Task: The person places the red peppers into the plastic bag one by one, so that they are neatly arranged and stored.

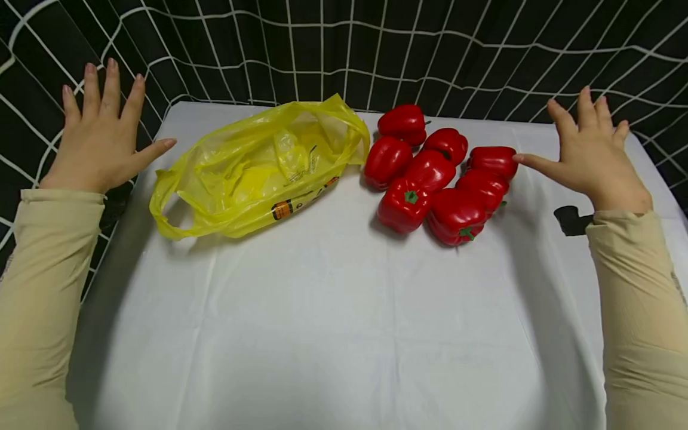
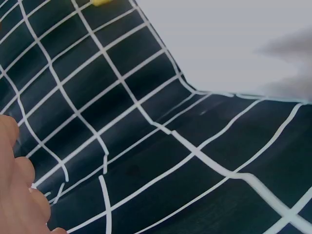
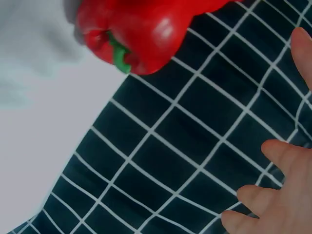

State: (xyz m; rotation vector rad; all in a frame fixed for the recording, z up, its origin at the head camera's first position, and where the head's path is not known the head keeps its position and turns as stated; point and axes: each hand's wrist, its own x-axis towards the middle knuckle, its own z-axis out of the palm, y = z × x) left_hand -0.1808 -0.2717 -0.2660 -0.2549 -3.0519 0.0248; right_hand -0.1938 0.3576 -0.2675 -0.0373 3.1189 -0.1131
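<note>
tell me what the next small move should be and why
I'd probably bring the left hand over to the bag and spread its mouth wider. The bag lies slumped beside the loose peppers, and the left hand is the nearer one to its handle end. The right hand, also holding nothing, is nearer the peppers.

Laid out on the white-covered worktop (image 1: 306,310): a crumpled yellow plastic bag (image 1: 252,206) and, just to its right, eight red bell peppers (image 1: 430,171) huddled together (green stems showing on a few). Splayed at either side, left hand (image 1: 102,131) and right hand (image 1: 593,149), both in beige sleeves (image 1: 629,310). Behind, black cloth (image 1: 306,48) with white grid lines.
</note>
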